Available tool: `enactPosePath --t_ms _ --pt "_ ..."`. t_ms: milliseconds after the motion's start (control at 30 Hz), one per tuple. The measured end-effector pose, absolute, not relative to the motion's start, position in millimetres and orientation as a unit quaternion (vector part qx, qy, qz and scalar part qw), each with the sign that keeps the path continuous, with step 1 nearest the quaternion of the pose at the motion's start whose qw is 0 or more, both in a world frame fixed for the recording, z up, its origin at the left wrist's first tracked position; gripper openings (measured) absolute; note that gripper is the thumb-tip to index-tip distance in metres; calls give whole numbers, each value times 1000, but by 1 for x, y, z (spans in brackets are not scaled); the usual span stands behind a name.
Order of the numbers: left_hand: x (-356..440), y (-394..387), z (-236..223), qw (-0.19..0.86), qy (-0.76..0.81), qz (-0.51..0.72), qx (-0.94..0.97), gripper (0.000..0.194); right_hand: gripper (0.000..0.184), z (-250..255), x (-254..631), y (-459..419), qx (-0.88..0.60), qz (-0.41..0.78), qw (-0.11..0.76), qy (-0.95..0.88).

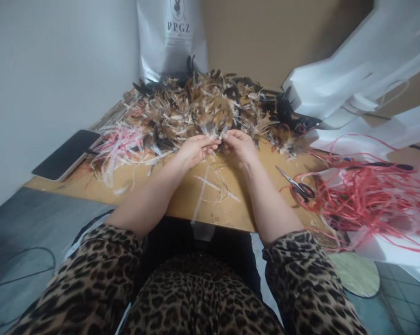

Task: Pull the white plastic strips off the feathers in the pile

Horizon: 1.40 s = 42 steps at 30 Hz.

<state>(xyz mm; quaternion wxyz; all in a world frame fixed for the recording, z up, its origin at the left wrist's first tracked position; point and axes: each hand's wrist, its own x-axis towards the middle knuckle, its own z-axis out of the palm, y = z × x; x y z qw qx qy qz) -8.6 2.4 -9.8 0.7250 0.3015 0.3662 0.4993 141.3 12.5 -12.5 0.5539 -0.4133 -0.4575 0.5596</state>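
Observation:
A big heap of brown, white and black feathers (210,104) covers the far half of a wooden board (154,179). My left hand (195,150) and my right hand (239,146) meet at the heap's near edge, fingertips pinched together on a few feathers. Both hands have curled fingers. Clear plastic strips (213,186) lie on the board just below my wrists.
Scissors (296,185) lie right of my right arm, beside a tangle of red string (366,195). Pink and white strips (121,144) and a phone (67,154) sit at the left. A silver bag (171,37) stands behind the heap; white sheets (356,79) lie at the right.

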Motion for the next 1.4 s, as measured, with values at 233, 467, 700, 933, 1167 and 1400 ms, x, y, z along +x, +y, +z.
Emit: enactPosePath --t_ms 233,467,700,933,1167,1400 --pt "-8 3 -10 738 360 488 296 7 33 -17 134 11 -430 527 557 -476" --pt "-8 2 -12 724 375 480 323 10 24 -15 134 9 -450 470 554 -519" --pt "-7 1 -14 688 389 488 370 14 26 -14 135 9 -456 460 552 -525" --pt "-6 2 -14 713 372 480 350 7 25 -16 132 9 -446 499 563 -484" --pt "-6 2 -16 712 382 481 341 9 22 -15 134 8 -457 487 552 -499" --pt "-6 0 -12 670 407 483 389 15 23 -14 136 9 -443 463 559 -525"
